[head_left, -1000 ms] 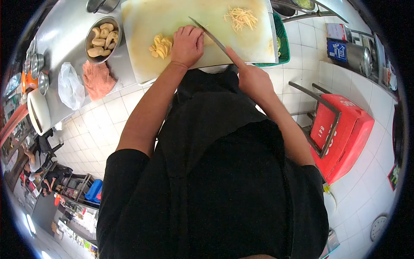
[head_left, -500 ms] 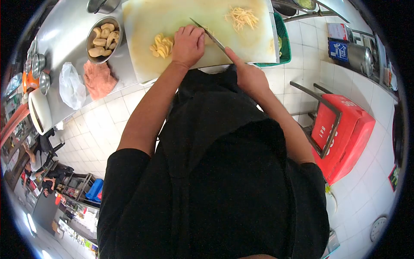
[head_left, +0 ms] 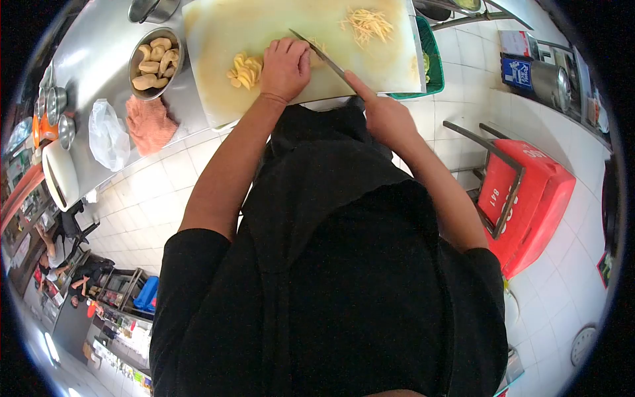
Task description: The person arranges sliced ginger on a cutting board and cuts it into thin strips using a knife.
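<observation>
Head view: fine slicing seemed in hand. Knife (head_left: 325,57) was gripped by right fingers (head_left: 358,85); left fingers (head_left: 284,47) were curled beside blade, their hold hidden. Yellow slices (head_left: 245,70) were spread left of them, shreds (head_left: 370,28) farther right. Next cut judged to need fingertips kept clear.

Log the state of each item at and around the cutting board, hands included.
Left hand: fingers bent, down on the board
Right hand: closed round the knife handle
Knife: held, blade beside left fingers
Yellow slices: cut, overlapping
Pale strips: finely cut, loosely heaped
Chunky pieces: unsliced, in bowl
Steel bowl: upright, well filled
Cloth: crumpled
Plastic bag: crumpled, contents unclear
</observation>
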`<state>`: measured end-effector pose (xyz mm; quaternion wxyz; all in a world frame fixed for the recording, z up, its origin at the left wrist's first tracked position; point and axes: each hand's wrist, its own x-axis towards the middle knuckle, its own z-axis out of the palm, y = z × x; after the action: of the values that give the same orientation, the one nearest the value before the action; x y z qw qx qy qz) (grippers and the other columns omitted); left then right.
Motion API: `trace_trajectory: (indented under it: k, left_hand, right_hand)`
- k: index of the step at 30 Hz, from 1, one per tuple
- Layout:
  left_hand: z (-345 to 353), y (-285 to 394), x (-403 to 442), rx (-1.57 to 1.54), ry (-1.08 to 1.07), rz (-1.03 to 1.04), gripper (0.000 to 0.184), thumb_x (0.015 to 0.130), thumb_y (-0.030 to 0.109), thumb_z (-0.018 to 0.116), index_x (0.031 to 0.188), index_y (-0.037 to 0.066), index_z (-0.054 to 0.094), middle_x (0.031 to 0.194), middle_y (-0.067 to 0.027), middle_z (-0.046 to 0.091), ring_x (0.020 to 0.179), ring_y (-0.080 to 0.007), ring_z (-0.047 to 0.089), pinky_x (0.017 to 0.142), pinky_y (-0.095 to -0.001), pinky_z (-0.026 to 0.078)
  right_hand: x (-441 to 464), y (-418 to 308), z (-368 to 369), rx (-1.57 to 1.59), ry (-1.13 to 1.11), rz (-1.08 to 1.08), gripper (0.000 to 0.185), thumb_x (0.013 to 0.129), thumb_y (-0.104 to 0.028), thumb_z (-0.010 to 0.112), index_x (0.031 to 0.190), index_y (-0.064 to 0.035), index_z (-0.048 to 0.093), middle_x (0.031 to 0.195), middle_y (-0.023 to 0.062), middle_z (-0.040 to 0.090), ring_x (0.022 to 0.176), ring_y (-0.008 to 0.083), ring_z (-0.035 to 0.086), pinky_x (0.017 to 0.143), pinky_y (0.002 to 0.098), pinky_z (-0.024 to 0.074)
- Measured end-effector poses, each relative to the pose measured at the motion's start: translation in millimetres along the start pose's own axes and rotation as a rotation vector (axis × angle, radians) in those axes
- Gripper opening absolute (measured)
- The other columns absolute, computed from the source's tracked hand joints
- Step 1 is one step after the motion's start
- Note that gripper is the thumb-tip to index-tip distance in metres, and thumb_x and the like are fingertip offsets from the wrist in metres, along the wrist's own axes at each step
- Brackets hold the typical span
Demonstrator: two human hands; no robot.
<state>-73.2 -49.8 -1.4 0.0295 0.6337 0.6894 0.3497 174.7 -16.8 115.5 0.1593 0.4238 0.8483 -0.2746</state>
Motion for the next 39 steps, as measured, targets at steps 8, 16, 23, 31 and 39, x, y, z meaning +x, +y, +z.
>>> trace_trajectory:
  k: [8,16,23,31,39]
  left_hand:
    - [-2,0,1,-0.032,0.039,0.011,0.012,0.093,0.017,0.068,0.104,0.013,0.069,0.105,-0.0085,0.066,0.103,-0.0337,0.06,0.09,-0.0472,0.048]
    - [-4,0,2,-0.036,0.02,0.005,0.013,0.093,0.017,0.068,0.105,0.012,0.069,0.105,-0.008,0.066,0.103,-0.0336,0.06,0.089,-0.0469,0.048]
    - [-4,0,3,-0.016,0.002,0.012,0.013,0.092,0.017,0.068,0.105,0.012,0.069,0.105,-0.009,0.067,0.103,-0.0341,0.061,0.09,-0.0473,0.048]
    - [-3,0,2,-0.011,0.027,0.013,0.012,0.093,0.016,0.068,0.104,0.012,0.068,0.105,-0.0088,0.066,0.102,-0.0338,0.06,0.09,-0.0468,0.047]
    - [-6,1,3,-0.021,0.002,-0.01,0.01,0.093,0.017,0.069,0.101,0.012,0.067,0.104,-0.0084,0.066,0.102,-0.0334,0.06,0.089,-0.0465,0.047]
  right_hand:
    - [-10,-15,-22,0.003,-0.027,0.027,0.084,0.098,-0.008,0.055,0.169,-0.0387,0.021,0.087,0.0259,0.073,0.08,0.0436,0.073,0.07,0.0562,0.0558]
    - [-32,-12,-37,-0.067,-0.089,0.029,0.093,0.092,-0.005,0.055,0.169,-0.0404,0.017,0.086,0.0247,0.074,0.08,0.0426,0.075,0.07,0.0555,0.0586]
    - [16,-4,15,0.042,0.004,0.021,0.094,0.092,-0.005,0.055,0.169,-0.0431,0.016,0.09,0.0265,0.074,0.082,0.0433,0.075,0.071,0.057,0.0588]
    - [-7,-13,-16,0.01,-0.015,0.017,0.099,0.089,-0.003,0.057,0.169,-0.0443,0.016,0.092,0.0265,0.075,0.081,0.043,0.075,0.07,0.0559,0.0587]
    - [-30,-17,-36,-0.116,-0.069,0.01,0.097,0.089,-0.003,0.058,0.17,-0.0374,0.016,0.084,0.0227,0.074,0.076,0.0401,0.074,0.067,0.0541,0.0584]
